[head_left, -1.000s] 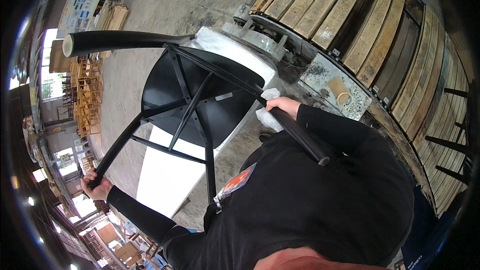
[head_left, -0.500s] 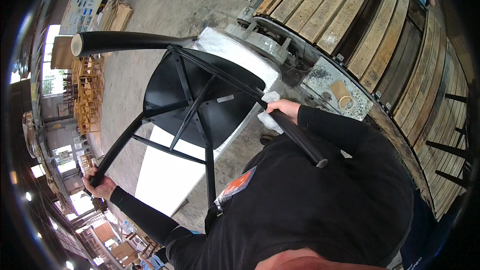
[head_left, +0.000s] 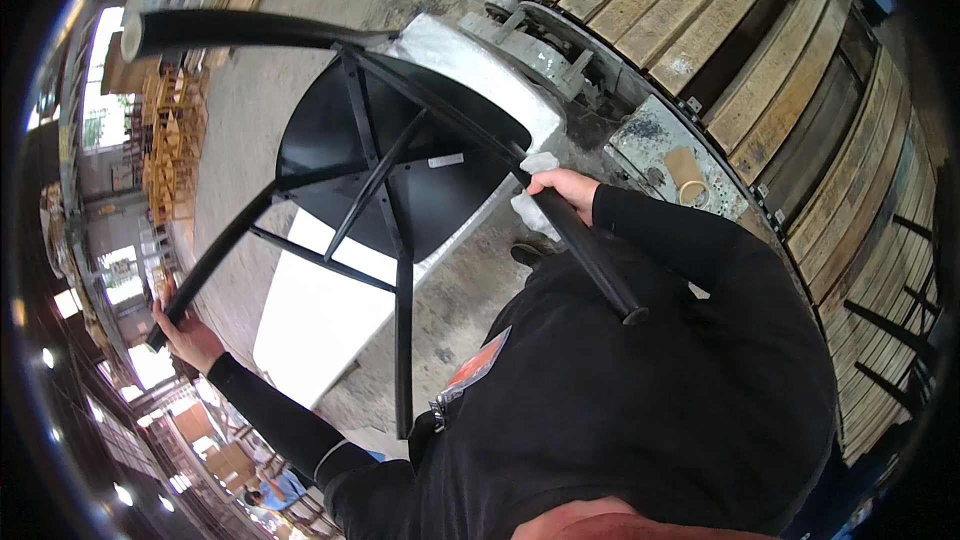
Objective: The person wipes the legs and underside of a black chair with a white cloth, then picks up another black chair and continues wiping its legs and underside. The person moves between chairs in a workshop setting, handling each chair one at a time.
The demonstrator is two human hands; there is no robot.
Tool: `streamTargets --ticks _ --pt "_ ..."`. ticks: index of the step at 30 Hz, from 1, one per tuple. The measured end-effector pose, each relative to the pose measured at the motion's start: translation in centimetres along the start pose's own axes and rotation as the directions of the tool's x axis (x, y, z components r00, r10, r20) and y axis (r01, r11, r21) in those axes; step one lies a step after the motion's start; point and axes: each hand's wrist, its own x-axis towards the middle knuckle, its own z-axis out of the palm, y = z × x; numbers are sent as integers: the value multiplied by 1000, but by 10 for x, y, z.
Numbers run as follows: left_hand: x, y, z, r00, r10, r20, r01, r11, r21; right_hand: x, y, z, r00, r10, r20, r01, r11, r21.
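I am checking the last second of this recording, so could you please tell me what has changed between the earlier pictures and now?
Hardly anything has changed. The black stool is still held upside down over the white slab, in much the same pose. The left hand keeps hold of one leg's end, and the right hand still presses a white cloth on another leg. Nothing was picked up or let go.

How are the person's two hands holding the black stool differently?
The left hand grips the end of one round black stool leg, stretched far out to the side. The right hand grips another black leg partway along, close to the body. The right hand also holds a crumpled white cloth; the left hand is bare. Both hands wrap round a leg of the upturned black wooden stool.
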Motion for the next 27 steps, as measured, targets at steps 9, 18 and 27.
streamTargets --ticks 9,18,27 --pt "-76 4 -71 995 -97 -8 96 966 239 32 33 -74 934 -140 -328 121 990 -78" --pt "-314 -85 -237 776 -295 -558 480 850 219 56 125 -152 886 -316 -338 -272 237 -933" --pt "-650 -170 -267 145 -898 -415 502 429 -751 137 327 100 993 15 120 118 108 -987"
